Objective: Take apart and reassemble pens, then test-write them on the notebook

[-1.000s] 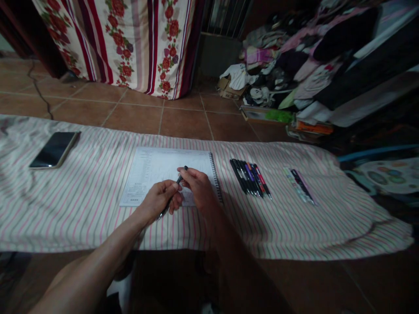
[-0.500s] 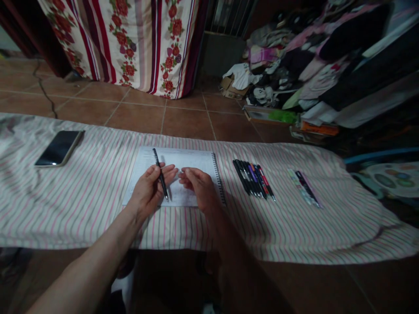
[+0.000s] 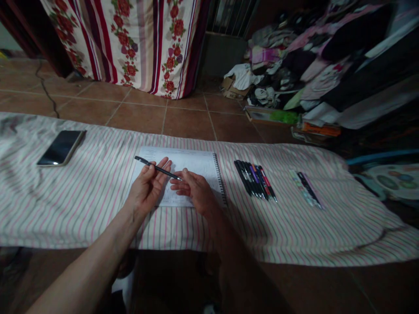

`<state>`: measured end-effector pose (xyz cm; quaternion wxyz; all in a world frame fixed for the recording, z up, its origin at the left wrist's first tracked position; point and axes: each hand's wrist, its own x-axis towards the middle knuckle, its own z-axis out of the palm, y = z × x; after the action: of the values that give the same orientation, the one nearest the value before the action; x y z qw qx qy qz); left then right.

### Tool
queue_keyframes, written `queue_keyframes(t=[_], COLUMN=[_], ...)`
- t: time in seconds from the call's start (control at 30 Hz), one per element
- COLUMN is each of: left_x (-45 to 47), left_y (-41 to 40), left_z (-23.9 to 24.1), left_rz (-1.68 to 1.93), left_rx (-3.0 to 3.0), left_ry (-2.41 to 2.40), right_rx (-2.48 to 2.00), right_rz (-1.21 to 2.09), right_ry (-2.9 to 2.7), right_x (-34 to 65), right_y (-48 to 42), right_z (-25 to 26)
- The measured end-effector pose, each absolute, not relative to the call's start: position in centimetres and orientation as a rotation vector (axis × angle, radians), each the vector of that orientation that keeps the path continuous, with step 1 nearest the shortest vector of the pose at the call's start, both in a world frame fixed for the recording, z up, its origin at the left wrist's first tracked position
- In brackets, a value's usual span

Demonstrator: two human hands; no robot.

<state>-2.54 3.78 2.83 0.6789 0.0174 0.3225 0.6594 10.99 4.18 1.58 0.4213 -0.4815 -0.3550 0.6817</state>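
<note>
My left hand holds a black pen between thumb and fingers, and the pen lies nearly level, pointing left to right. My right hand rests beside it over a spiral notebook, fingers loosely curled, with a fingertip close to the pen's right end. The notebook lies open on a striped cloth, its wire binding on the right side.
A row of several pens lies right of the notebook, with a flat pen packet farther right. A dark phone sits at the cloth's left. Beyond are brown floor tiles, a floral curtain and a heap of clothes.
The pen has swung in my left hand from upright to nearly level, its tip toward my right hand. My right hand let go of it a second ago and stays close.
</note>
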Motion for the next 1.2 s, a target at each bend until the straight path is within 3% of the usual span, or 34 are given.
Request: queue_keyframes(t=[0.73, 1.2], left_x=[-2.6, -1.8], left_y=[4.0, 3.5], left_z=[2.7, 2.5], left_rz=[1.450, 1.224], left_rx=[-0.073, 0.218], left_ry=[0.805, 0.575], right_rx=[-1.248, -1.042], right_rz=[1.715, 1.781], right_ry=[-0.977, -1.027], right_x=[11.6, 10.4], right_y=[4.1, 3.8], right_z=[1.2, 0.4])
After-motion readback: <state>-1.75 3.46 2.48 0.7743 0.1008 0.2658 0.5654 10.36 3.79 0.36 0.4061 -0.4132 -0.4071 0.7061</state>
